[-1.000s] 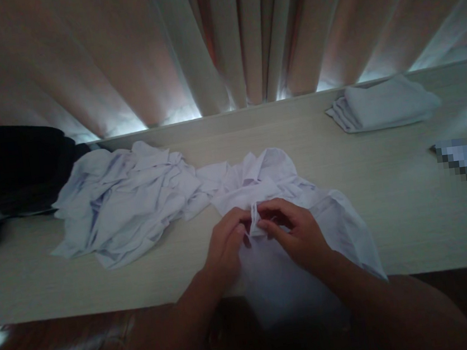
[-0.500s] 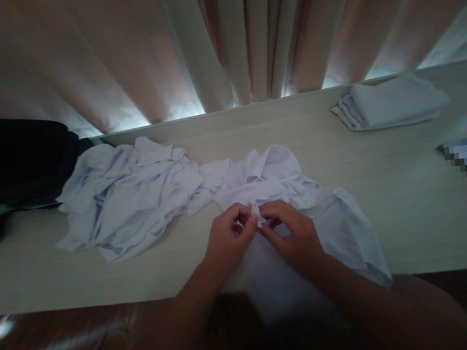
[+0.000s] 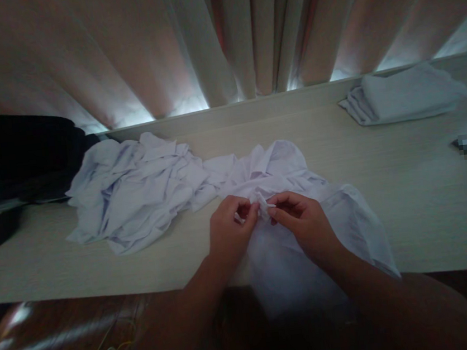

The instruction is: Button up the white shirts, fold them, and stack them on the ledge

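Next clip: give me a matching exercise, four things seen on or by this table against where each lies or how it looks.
Things:
1. white shirt
2. crumpled white pile
3. folded stack
4. dark bag

States:
A. far right, near the curtain
B. left end of the table, black
C. pinched by left hand and right hand
D. loose heap left of the hands

Pairs: 1-C, 2-D, 3-A, 4-B

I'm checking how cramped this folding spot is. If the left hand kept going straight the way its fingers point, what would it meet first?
The left hand points up and to the right, so it would likely meet the right hand first: both pinch the same bunched bit of the white shirt and their fingertips nearly touch.
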Available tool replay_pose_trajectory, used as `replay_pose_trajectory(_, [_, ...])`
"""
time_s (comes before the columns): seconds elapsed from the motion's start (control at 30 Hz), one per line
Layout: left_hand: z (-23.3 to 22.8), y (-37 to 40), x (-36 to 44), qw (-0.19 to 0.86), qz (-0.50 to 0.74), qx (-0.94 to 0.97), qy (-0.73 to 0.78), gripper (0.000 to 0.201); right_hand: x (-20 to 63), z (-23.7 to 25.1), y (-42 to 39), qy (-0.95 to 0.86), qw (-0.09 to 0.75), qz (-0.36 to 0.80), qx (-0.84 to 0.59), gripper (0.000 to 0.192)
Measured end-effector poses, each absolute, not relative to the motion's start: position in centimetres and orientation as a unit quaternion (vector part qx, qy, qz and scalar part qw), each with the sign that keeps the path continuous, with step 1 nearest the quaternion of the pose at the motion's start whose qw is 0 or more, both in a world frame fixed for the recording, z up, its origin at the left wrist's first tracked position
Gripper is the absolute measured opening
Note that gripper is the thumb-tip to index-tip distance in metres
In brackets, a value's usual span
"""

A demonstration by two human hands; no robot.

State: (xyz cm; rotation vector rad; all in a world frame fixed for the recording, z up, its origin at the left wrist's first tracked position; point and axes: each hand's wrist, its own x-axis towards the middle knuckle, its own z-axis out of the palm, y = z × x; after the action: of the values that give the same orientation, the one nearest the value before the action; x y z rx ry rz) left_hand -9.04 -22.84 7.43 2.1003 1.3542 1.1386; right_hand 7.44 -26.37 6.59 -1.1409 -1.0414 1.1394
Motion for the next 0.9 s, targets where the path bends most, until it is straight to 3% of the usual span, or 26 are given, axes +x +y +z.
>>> replay_pose_trajectory(0.2, [7.1,-24.0,-8.4,0.227,0.403,0.76,0.456,0.005,6.8,7.2,-27.2,-0.477,0.576,0.422,-0.512,0.012])
replay_pose_trajectory(0.47, [7.1,-24.4,-8.7,0.249,0.403,0.769,0.429,0.008,7.4,7.6,-27.6,-0.532,0.551,0.301,-0.568,0.007])
replay_pose_trajectory(0.73, [7.5,-24.7,-8.7,0.274,0.397,0.768,0.421,0.008,7.3,7.8,-27.9,-0.531,0.547,0.297,-0.575,0.007])
replay_pose_trajectory(0.9, [7.7,-24.7,-8.9,0.281,0.399,0.764,0.422,0.009,7.5,8.1,-27.7,-0.522,0.555,0.354,-0.543,0.008])
